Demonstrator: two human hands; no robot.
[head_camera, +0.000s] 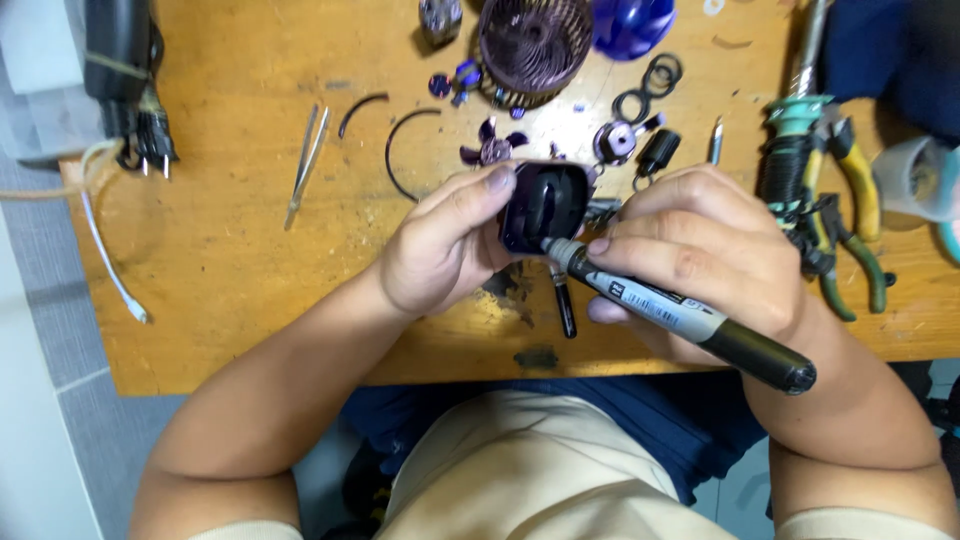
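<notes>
Two hands: at work above the near table (250, 300) edge.
Left hand (440, 250): clasps black housing (540, 205) by its sides, mid-table.
Right hand (700, 250): pinches marker (680, 315), tip touching housing.
Housing: likely light, rigid, glossy, slippery plastic; grip edges.
Far: round grille (530, 40).
Right: pliers (850, 210).
Left: tweezers (305, 165).

Right hand (700, 255) hides much of the marker (680, 315) barrel

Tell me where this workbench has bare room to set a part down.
Bare wood lies left of the tweezers, toward the white cable, and along the near edge under the left hand. It is crowded from the fan grille to the pliers, beyond the right hand.
</notes>
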